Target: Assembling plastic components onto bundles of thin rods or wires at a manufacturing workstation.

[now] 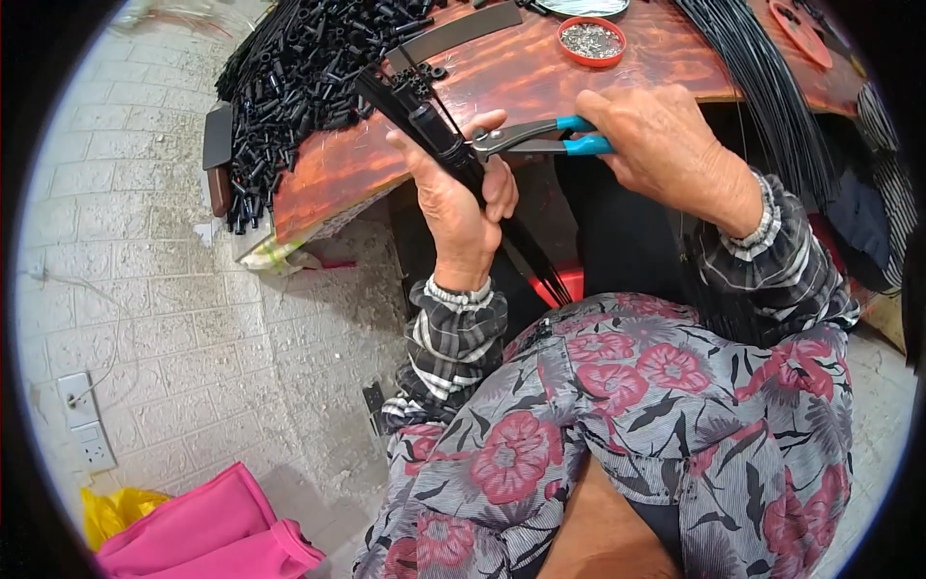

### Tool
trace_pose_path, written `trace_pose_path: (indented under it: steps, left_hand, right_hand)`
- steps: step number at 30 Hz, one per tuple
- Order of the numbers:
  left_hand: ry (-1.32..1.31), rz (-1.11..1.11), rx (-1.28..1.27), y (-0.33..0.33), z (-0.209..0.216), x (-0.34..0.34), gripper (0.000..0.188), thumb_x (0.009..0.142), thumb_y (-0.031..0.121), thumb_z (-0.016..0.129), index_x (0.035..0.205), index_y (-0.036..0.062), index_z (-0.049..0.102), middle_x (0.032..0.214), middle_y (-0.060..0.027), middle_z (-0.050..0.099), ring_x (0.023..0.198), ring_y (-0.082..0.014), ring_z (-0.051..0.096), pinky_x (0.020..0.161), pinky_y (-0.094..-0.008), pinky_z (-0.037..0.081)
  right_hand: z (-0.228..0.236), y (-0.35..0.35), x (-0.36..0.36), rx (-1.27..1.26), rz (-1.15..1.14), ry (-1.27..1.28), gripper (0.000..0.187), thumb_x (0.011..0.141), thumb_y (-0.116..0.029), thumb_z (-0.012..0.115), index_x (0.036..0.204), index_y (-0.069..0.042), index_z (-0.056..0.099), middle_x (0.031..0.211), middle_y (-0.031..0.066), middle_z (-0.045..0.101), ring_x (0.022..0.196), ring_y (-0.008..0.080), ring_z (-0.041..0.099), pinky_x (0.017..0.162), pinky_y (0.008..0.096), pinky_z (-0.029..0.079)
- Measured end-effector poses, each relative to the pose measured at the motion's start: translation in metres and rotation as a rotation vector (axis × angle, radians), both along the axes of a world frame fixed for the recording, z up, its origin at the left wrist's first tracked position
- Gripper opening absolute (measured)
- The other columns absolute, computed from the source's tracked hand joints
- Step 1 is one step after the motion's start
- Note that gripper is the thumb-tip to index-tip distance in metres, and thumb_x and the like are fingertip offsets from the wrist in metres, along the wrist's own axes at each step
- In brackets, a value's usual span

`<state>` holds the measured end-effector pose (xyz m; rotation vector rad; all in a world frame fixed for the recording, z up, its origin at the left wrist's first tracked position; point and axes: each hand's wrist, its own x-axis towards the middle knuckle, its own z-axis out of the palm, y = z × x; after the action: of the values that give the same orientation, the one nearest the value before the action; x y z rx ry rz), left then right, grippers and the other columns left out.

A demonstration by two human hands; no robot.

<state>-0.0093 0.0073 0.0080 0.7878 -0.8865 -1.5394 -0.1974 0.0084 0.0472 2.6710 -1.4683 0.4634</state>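
Note:
My left hand (453,212) is closed round a slanting bundle of thin black rods (526,241) that looks like a folded umbrella frame. A black plastic tube piece (431,125) sits on the bundle near my left thumb. My right hand (675,154) grips blue-handled pliers (585,145). Their metal jaws touch, or lie very close to, the bundle beside the tube piece, between my left thumb and fingers. Exactly what the jaws bite on is too small to make out. The bundle's lower end reaches down to my lap.
A big heap of black plastic tubes (318,68) covers the wooden table's (666,68) left part. Beyond the pliers stands a red dish (591,60) of small metal bits. Long black rods (762,96) hang over the right edge. Pink cloth (203,531) lies at the lower left.

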Motion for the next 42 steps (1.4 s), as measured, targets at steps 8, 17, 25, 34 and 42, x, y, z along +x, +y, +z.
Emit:
trace_pose_path:
  steps: [8, 17, 25, 34, 42]
  left_hand:
    - [0.012, 0.036, 0.034, -0.003, -0.009, 0.002, 0.088, 0.075, 0.074, 0.017, 0.095, -0.0022, 0.056, 0.038, 0.0023, 0.029, 0.03, -0.0078, 0.024, 0.031, -0.0211, 0.023]
    - [0.015, 0.052, 0.037, -0.002, -0.005, 0.002, 0.088, 0.076, 0.073, 0.016, 0.095, -0.0025, 0.056, 0.038, 0.0026, 0.029, 0.03, -0.008, 0.024, 0.031, -0.0212, 0.023]
    - [0.009, 0.061, 0.052, -0.005, -0.007, 0.013, 0.088, 0.076, 0.073, 0.016, 0.1, -0.0024, 0.055, 0.039, 0.0026, 0.029, 0.031, -0.0078, 0.025, 0.032, -0.0215, 0.024]
    - [0.02, -0.022, -0.018, -0.002, -0.008, 0.016, 0.091, 0.074, 0.074, 0.015, 0.105, -0.0039, 0.052, 0.039, 0.0022, 0.028, 0.031, -0.0079, 0.024, 0.032, -0.0214, 0.023]
    - [0.012, -0.032, -0.03, -0.005, -0.008, 0.012, 0.092, 0.074, 0.075, 0.015, 0.102, -0.0051, 0.051, 0.038, 0.0018, 0.029, 0.031, -0.0082, 0.024, 0.031, -0.0214, 0.023]
  right_hand:
    - [-0.02, -0.001, 0.012, -0.103, -0.047, -0.013, 0.038, 0.07, -0.005, 0.059, 0.105, -0.004, 0.044, 0.084, 0.0123, 0.047, 0.082, 0.0271, 0.049, 0.064, 0.0359, 0.043]
    - [-0.011, -0.007, 0.018, -0.138, -0.091, 0.057, 0.013, 0.073, -0.011, 0.057, 0.08, -0.005, 0.047, 0.066, 0.009, 0.053, 0.066, 0.0246, 0.056, 0.055, 0.0335, 0.045]
    - [-0.031, -0.007, 0.026, -0.083, 0.001, -0.151, 0.017, 0.073, -0.016, 0.06, 0.077, -0.005, 0.047, 0.064, 0.01, 0.054, 0.065, 0.0265, 0.057, 0.053, 0.036, 0.044]
    - [-0.006, -0.007, 0.013, -0.018, 0.011, 0.061, 0.021, 0.073, -0.021, 0.062, 0.078, -0.005, 0.048, 0.064, 0.0101, 0.056, 0.06, 0.0271, 0.058, 0.05, 0.0381, 0.043]
    - [0.02, -0.006, 0.015, -0.194, 0.092, 0.208, 0.014, 0.07, -0.012, 0.059, 0.073, -0.003, 0.049, 0.063, 0.0116, 0.056, 0.058, 0.0265, 0.059, 0.051, 0.0347, 0.046]
